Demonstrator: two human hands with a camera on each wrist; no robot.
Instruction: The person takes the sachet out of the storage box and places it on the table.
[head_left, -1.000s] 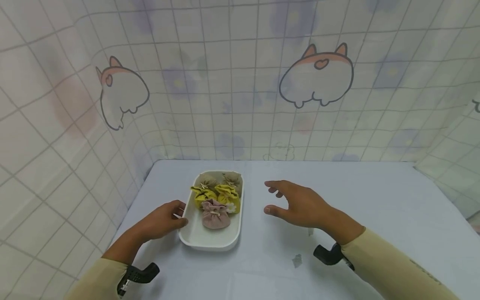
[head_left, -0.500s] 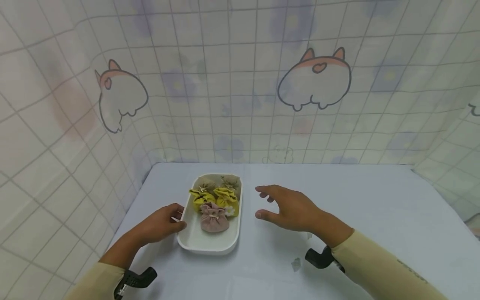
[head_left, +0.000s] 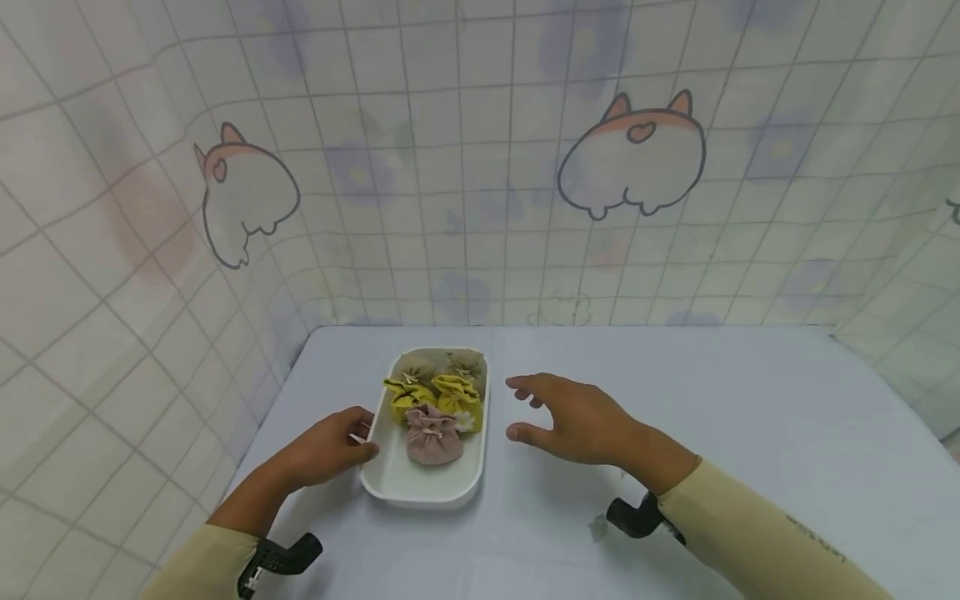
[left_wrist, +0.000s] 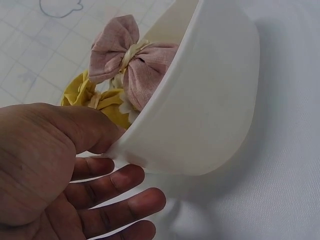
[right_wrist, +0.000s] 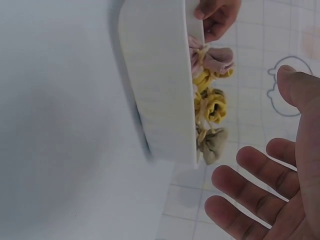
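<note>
Small drawstring pouches lie together in a white tray (head_left: 420, 487). Two beige pouches, one of them at the far right corner (head_left: 465, 367), sit behind two yellow pouches (head_left: 457, 396), one with a white flower. Nearest me is a pink pouch (head_left: 433, 437). At the tray's left side, my left hand (head_left: 326, 447) touches the rim with its thumb; the left wrist view shows its other fingers (left_wrist: 145, 202) loosely extended outside the wall. My right hand (head_left: 588, 421) hovers right of the tray, thumb and fingers spread, holding nothing.
The tray stands on a white-covered table (head_left: 742, 417), left of its middle. A patterned sheet (head_left: 480, 183) hangs along the back and both sides, close beyond my left hand. Black wrist devices (head_left: 637, 517) stick out from both sleeves.
My right hand has moved left, closer to the tray. My left hand stays at the tray's rim, and the pouches keep their places.
</note>
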